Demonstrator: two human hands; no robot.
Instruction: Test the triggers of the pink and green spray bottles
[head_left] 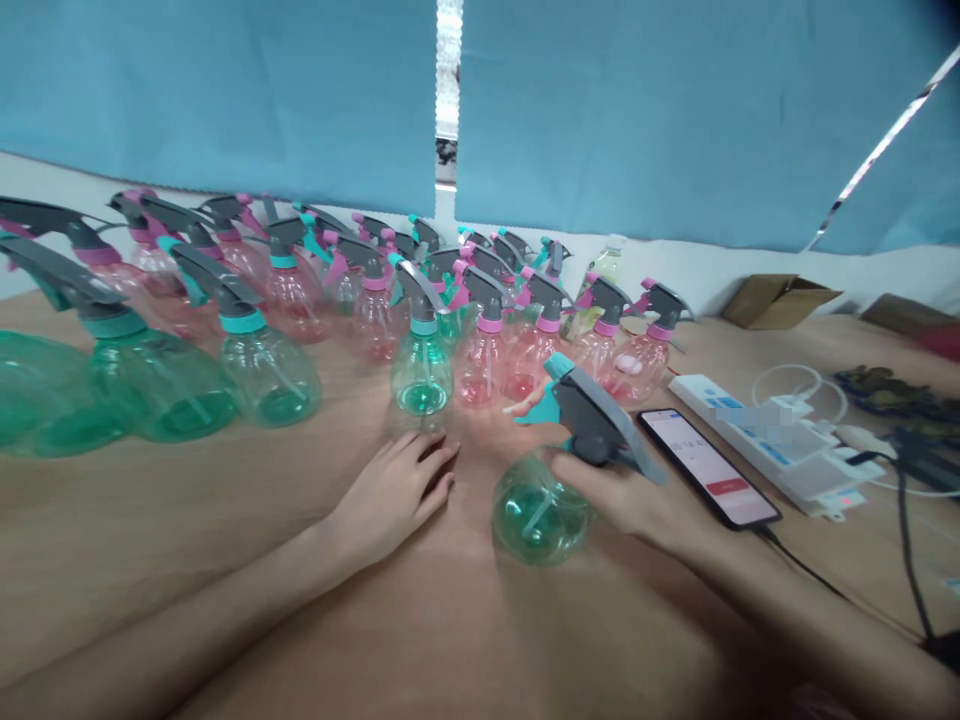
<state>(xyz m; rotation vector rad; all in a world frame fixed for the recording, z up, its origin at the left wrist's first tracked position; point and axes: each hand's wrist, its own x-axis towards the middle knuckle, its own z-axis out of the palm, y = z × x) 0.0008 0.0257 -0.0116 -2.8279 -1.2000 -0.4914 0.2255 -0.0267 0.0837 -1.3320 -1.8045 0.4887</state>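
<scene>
Gripping a green spray bottle [534, 515] by its neck, our right hand [609, 492] tilts it, the grey trigger head [592, 418] up and away from us. Our left hand [394, 492] lies open on the wooden table [225, 540], just left. Beyond stand empty-looking green and pink bottles [480, 350]; a phone [709, 467] lies right.
</scene>
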